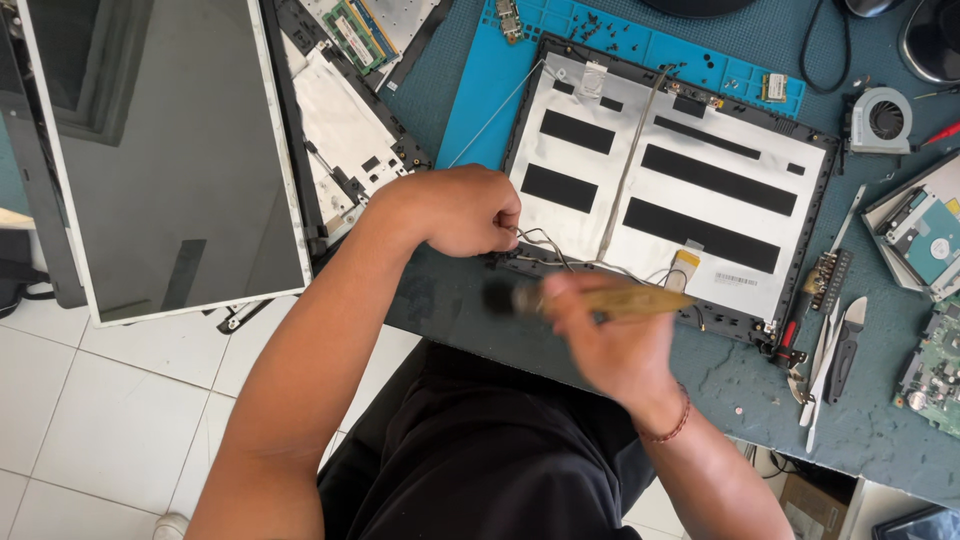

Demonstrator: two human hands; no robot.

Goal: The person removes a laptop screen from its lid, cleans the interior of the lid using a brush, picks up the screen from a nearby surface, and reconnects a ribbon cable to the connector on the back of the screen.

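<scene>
Cleaning step: left hand (pixel 462 212) pinches wires (pixel 545 245) at lid (pixel 680 170) lower edge; right hand (pixel 600 335), blurred, clamped on brush (pixel 590 300). Next sweep needs wires held clear

Crowded tabletop, with open room only along the near edge

The bare tabletop (pixel 760 395) lies open between the laptop lid shell (pixel 700 170) and the near edge, right of the right hand (pixel 610 335). Farther right, tweezers and a knife (pixel 835 345) block the way, then a circuit board (pixel 935 375) and a hard drive (pixel 925 235). The left hand (pixel 460 210), pinching thin cables (pixel 545 245), closes the shell's near-left corner; the screen panel (pixel 165 150) fills the left. A blue mat (pixel 490 80) and a fan (pixel 882 120) crowd the far side.
</scene>
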